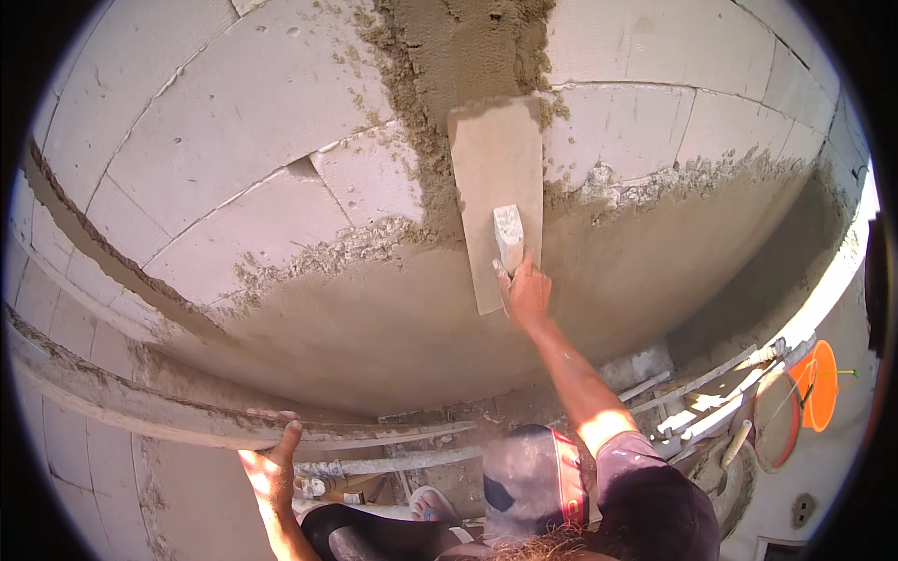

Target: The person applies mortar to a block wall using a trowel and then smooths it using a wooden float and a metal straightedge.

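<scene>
Plainly, two bare hands are working at one wall of pale blocks, with one float and one long board between them. One float, a broad flat plate with a single block handle, is standing nearly upright in front of the wall's middle. It is covering the place where one upright strip of rough plaster is meeting one wide smoothed band; how much of its face is touching cannot be told. A second, thinner strip is slanting down at the left.

The right hand is gripping the lower end of the handle, its fingers closing around it, with the thumb lying along the left side. The left hand is clamping the board near its middle, the thumb pressing on the near side and the other fingers reaching over the top edge, partly hidden.

The right arm is stretching up and forward from the lower right, nearly straight, its short sleeve ending near the elbow. The left forearm is rising steeply from the lower edge. One sandalled foot is showing below, and one orange bucket is standing at the far right.
</scene>
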Action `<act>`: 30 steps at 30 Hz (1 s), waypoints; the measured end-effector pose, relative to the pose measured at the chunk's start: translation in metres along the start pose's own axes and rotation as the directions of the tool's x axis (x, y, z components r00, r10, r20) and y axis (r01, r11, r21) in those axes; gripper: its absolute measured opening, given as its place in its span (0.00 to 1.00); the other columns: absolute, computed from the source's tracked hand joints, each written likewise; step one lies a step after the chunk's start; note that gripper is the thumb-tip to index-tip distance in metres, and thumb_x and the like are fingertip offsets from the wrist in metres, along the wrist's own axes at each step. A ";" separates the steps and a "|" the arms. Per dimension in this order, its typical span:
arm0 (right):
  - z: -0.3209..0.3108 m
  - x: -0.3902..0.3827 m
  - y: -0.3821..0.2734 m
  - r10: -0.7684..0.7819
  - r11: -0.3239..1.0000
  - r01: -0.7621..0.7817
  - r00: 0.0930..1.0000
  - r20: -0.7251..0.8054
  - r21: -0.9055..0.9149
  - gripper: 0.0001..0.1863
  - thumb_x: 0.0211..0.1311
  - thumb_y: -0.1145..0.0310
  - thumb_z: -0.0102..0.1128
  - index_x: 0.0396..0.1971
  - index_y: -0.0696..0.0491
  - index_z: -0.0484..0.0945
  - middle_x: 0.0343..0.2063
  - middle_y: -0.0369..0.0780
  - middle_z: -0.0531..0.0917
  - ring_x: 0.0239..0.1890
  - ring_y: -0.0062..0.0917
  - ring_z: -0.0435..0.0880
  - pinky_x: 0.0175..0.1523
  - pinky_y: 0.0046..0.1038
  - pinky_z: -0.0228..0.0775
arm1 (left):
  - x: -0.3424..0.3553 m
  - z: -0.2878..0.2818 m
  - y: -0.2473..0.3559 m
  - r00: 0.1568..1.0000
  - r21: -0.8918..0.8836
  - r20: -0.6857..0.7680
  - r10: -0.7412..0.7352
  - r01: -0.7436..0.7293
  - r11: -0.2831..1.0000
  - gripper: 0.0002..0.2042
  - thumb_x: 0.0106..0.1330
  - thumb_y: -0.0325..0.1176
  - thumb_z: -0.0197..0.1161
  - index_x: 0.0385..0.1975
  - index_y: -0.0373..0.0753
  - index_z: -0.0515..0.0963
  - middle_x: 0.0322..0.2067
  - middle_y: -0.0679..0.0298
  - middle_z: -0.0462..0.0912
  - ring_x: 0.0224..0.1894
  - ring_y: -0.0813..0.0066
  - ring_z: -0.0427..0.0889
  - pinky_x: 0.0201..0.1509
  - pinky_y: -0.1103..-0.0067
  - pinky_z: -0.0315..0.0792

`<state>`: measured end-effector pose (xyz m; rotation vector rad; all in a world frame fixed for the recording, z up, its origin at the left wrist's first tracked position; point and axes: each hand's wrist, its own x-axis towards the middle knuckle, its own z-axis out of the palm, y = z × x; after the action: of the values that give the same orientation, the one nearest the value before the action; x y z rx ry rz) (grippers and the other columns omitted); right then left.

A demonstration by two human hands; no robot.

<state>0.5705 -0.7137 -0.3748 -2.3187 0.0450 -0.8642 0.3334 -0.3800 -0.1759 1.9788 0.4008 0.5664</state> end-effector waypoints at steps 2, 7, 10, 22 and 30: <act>-0.040 0.052 -0.050 -0.080 0.995 0.085 0.993 -0.085 0.059 0.27 0.65 0.53 0.62 0.43 0.66 0.68 0.17 0.50 0.79 0.22 0.49 0.82 0.27 0.45 0.71 | 0.001 -0.001 -0.011 0.999 -0.116 -0.017 -0.027 0.025 0.993 0.10 0.53 0.20 0.67 0.35 0.32 0.79 0.34 0.59 0.83 0.38 0.68 0.81 0.48 0.73 0.74; -0.121 0.147 -0.134 -0.172 0.963 0.221 0.946 -0.277 0.157 0.25 0.66 0.55 0.62 0.43 0.63 0.67 0.13 0.48 0.77 0.18 0.48 0.80 0.24 0.45 0.69 | 0.013 0.002 -0.022 0.999 0.026 0.052 -0.010 0.009 1.000 0.12 0.53 0.19 0.68 0.37 0.32 0.79 0.35 0.60 0.83 0.40 0.69 0.81 0.49 0.74 0.74; -0.094 0.116 -0.112 -0.068 0.977 0.109 0.974 -0.214 0.186 0.26 0.65 0.55 0.63 0.46 0.63 0.67 0.17 0.50 0.80 0.22 0.50 0.82 0.27 0.46 0.71 | 0.016 0.005 -0.020 1.000 0.049 0.013 0.012 -0.013 0.999 0.12 0.52 0.19 0.69 0.37 0.32 0.79 0.34 0.61 0.84 0.39 0.69 0.81 0.49 0.74 0.75; -0.048 0.072 -0.067 -0.090 0.991 0.097 0.993 -0.080 0.089 0.34 0.67 0.52 0.59 0.53 0.70 0.65 0.19 0.52 0.80 0.22 0.49 0.83 0.27 0.48 0.72 | 0.013 -0.002 -0.026 0.995 0.122 -0.013 0.095 -0.092 0.988 0.11 0.52 0.23 0.71 0.36 0.32 0.81 0.34 0.60 0.85 0.38 0.67 0.82 0.49 0.72 0.75; -0.172 0.217 -0.172 -0.269 0.939 0.335 0.855 -0.444 0.075 0.30 0.66 0.42 0.56 0.37 0.60 0.69 0.23 0.52 0.77 0.27 0.47 0.80 0.33 0.45 0.68 | 0.014 0.018 -0.006 1.000 0.181 0.027 0.005 -0.010 0.984 0.14 0.54 0.23 0.71 0.41 0.32 0.80 0.38 0.59 0.85 0.43 0.66 0.82 0.53 0.72 0.74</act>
<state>0.6054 -0.7296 -0.0510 -1.9816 -0.1983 -1.4776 0.3551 -0.3836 -0.1858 2.1602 0.4417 0.5238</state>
